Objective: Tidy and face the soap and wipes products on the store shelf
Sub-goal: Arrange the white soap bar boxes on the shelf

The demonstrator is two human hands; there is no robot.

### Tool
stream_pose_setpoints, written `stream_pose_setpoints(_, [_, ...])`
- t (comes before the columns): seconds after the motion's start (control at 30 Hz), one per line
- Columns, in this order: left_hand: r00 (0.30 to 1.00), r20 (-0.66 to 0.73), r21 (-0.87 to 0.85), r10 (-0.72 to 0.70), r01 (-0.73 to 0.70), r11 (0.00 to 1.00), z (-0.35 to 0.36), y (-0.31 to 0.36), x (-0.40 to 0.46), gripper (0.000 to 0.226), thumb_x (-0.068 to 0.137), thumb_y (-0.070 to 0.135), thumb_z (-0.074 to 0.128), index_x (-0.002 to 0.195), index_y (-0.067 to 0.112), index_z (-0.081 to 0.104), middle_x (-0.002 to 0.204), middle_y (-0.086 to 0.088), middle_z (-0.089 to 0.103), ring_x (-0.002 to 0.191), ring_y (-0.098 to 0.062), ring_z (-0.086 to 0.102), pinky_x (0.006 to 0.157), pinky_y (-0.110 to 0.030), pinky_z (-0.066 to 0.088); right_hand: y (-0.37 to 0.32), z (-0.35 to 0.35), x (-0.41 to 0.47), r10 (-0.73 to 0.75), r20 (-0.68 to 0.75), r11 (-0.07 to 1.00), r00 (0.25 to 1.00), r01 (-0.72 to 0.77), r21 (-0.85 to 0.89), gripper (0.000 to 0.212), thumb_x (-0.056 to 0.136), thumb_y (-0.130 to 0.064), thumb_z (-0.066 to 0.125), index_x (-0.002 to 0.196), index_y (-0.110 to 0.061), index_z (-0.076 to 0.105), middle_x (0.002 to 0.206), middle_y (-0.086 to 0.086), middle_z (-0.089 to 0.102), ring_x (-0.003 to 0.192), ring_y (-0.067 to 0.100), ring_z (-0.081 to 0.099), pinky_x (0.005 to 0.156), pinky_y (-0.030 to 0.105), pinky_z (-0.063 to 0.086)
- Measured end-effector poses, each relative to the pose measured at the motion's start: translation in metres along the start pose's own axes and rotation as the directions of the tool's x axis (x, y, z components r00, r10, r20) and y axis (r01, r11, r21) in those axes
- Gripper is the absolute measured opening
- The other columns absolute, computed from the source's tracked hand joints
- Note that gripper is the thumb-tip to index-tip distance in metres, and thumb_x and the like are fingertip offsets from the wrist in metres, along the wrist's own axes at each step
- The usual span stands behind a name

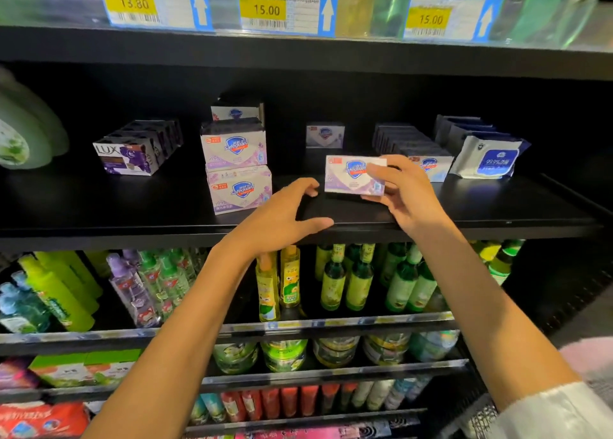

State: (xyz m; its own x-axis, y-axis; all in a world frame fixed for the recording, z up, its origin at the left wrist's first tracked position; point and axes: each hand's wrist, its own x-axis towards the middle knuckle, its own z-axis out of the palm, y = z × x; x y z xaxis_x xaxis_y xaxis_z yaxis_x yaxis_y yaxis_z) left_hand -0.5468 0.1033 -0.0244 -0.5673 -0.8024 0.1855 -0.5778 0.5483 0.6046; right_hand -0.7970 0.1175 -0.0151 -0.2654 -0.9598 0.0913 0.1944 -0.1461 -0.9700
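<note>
My right hand (pixel 403 191) grips a lilac Safeguard soap box (pixel 348 175) just above the black shelf (pixel 497 206), its front facing me. My left hand (pixel 285 218) hovers open to the left of that box, fingers spread, holding nothing. Two stacked Safeguard multipacks (pixel 237 166) stand left of centre, with another box (pixel 236 112) behind them. A row of LUX soap boxes (pixel 132 153) sits further left. A single Safeguard box (pixel 325 135) stands deep at the back. Right of my hand run a row of Safeguard boxes (pixel 431 166) and blue-and-white wipes packs (pixel 491 158).
A green-white bottle (pixel 20 130) leans in at the far left of the shelf. Price tags (pixel 285 9) hang on the shelf edge above. Below are rows of green and yellow bottles (pixel 345 279) and sanitiser bottles (pixel 139 282).
</note>
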Motion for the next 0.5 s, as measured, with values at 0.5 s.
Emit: stream_pose_setpoints(0.5, [0.983, -0.036, -0.868, -0.178, 0.058, 0.494, 0.008, 0.019, 0.043, 0.037, 0.099, 0.014, 0.070, 0.135, 0.012, 0.060, 0.127, -0.013, 0.071, 0.119, -0.028, 0.070, 0.090, -0.048, 0.063, -0.003, 0.003, -0.009, -0.021, 0.044, 0.999, 0.999, 0.023, -0.044, 0.030, 0.093, -0.017, 0.078, 0.119, -0.010, 0.064, 0.113, 0.008, 0.078, 0.113, 0.023, 0.074, 0.092, 0.047, 0.062])
